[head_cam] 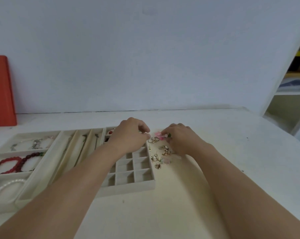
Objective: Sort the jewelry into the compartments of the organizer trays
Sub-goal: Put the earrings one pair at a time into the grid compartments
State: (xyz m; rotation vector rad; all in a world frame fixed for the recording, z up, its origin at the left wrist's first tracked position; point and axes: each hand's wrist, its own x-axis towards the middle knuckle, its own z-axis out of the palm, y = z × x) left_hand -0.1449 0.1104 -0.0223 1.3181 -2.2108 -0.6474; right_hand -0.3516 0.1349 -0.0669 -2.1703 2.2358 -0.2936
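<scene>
**Both hands at the earring pile**

Right hand (178,138) fingers pinch a green-pink earring (168,135) at the far end of the pile (160,155), on the surface just right of grid tray (128,171). Left hand (128,135) curled over the tray's far end; grip unclear.

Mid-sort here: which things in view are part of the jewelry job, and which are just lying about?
Job: loose earrings and rings, grid tray, long-slot tray, bracelet tray, left hand, right hand.
Lying about: orange box, shelf.
</scene>
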